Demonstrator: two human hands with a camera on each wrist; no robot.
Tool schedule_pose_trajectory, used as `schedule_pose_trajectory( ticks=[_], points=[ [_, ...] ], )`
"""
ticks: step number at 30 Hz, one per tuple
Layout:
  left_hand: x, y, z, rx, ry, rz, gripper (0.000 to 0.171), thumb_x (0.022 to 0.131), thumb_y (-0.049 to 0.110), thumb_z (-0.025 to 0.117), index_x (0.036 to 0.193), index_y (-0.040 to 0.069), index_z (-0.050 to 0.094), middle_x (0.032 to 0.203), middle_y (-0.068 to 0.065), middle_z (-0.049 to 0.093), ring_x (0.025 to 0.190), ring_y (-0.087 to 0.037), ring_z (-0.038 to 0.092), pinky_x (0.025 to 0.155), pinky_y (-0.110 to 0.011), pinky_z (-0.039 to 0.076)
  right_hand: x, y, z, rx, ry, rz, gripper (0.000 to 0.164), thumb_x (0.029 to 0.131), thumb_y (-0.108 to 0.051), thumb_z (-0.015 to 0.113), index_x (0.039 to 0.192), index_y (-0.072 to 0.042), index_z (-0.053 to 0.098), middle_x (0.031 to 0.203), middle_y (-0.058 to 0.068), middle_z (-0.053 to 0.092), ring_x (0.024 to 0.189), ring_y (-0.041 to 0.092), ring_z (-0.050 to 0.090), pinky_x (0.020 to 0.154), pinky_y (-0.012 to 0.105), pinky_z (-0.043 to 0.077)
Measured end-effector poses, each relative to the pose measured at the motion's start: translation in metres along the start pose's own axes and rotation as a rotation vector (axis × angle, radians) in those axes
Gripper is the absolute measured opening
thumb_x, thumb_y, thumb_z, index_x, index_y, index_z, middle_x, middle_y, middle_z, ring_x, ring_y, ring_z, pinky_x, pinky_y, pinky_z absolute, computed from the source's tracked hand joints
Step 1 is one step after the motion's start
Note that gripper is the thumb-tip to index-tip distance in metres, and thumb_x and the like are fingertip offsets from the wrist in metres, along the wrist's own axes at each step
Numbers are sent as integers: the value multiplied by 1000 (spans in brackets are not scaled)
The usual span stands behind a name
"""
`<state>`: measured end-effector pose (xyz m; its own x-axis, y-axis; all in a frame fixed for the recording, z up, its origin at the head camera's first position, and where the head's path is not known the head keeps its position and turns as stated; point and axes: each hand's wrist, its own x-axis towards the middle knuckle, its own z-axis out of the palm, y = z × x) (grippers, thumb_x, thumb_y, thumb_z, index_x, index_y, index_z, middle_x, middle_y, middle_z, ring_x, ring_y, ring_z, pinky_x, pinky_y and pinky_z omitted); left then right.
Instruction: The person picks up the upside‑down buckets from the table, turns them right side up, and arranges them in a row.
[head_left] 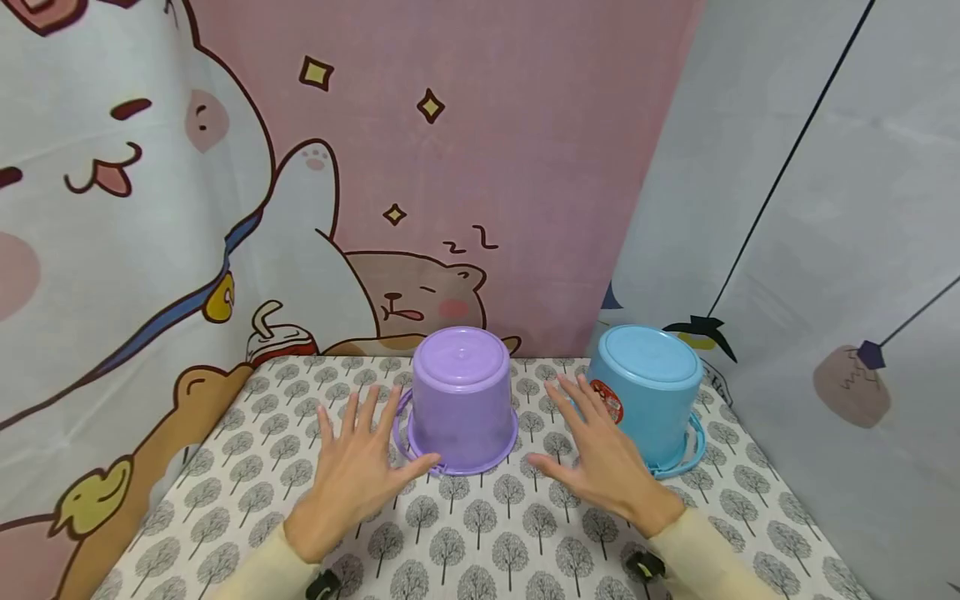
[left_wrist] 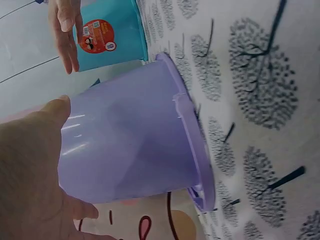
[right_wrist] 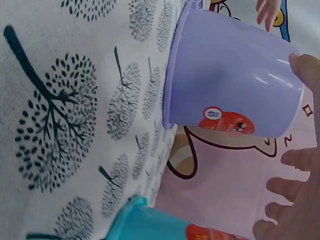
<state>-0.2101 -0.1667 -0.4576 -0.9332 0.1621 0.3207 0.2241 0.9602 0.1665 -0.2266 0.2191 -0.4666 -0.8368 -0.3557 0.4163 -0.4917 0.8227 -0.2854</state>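
A purple bucket (head_left: 461,408) stands upside down on the table, its handle down at the rim on the left. To its right is a blue bucket (head_left: 647,392), also upturned, with a red label on its side. My left hand (head_left: 360,467) hovers at the purple bucket's left front, fingers spread and holding nothing. My right hand (head_left: 600,458) is between the two buckets, fingers extended, overlapping the blue one's lower left in the head view. In the right wrist view the purple bucket (right_wrist: 230,75) shows a red label too.
A cloth (head_left: 480,542) printed with grey trees covers the table. Behind it hangs a pink curtain (head_left: 540,167) with cartoon animals; a pale grey one (head_left: 810,208) closes off the right side. Small dark straps (head_left: 645,567) sit at the wrists.
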Motion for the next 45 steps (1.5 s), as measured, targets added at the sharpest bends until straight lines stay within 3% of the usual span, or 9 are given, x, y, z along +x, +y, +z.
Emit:
schedule_pose_trajectory(
  ticks=[7, 14, 21, 31, 38, 45],
  points=[
    [-4, -8, 12, -5, -47, -21, 119, 99, 97, 57, 186, 19, 29, 189, -27, 26, 171, -64, 35, 134, -96, 9, 6, 9, 16, 69, -88, 8, 106, 103, -75, 77, 187, -32, 29, 194, 10, 30, 176, 48, 37, 108, 84, 63],
    [-7, -13, 22, -5, -114, -46, 118, 102, 95, 54, 186, 18, 28, 188, -28, 28, 171, -64, 34, 135, -96, 9, 12, 15, 29, 108, -184, 15, 108, 102, -82, 72, 187, -30, 29, 194, 6, 31, 175, 45, 40, 124, 84, 53],
    [-10, -15, 31, -27, -179, -57, 117, 104, 94, 52, 186, 17, 20, 188, -29, 28, 170, -65, 34, 136, -91, -2, 19, 21, 41, 130, -249, 27, 112, 99, -76, 80, 186, -26, 31, 194, 5, 32, 175, 45, 39, 128, 84, 48],
    [-11, -15, 40, -95, -265, -74, 119, 102, 93, 58, 187, 16, 24, 186, -35, 31, 170, -66, 33, 136, -95, 9, 34, 30, 54, 193, -338, 80, 116, 97, -70, 88, 187, -26, 28, 192, 16, 34, 174, 50, 39, 130, 87, 42],
    [-5, -14, 43, -133, -321, -95, 122, 99, 92, 65, 186, 15, 30, 185, -37, 32, 172, -67, 29, 137, -95, 8, 44, 35, 63, 243, -392, 149, 121, 95, -69, 91, 187, -26, 27, 192, 18, 33, 177, 48, 35, 138, 83, 35],
    [0, -13, 49, -169, -340, -103, 126, 96, 91, 69, 186, 12, 29, 185, -38, 31, 172, -68, 27, 136, -96, 8, 50, 42, 70, 276, -414, 140, 129, 90, -64, 97, 186, -14, 28, 190, 23, 34, 176, 52, 33, 141, 83, 29]
  ],
)
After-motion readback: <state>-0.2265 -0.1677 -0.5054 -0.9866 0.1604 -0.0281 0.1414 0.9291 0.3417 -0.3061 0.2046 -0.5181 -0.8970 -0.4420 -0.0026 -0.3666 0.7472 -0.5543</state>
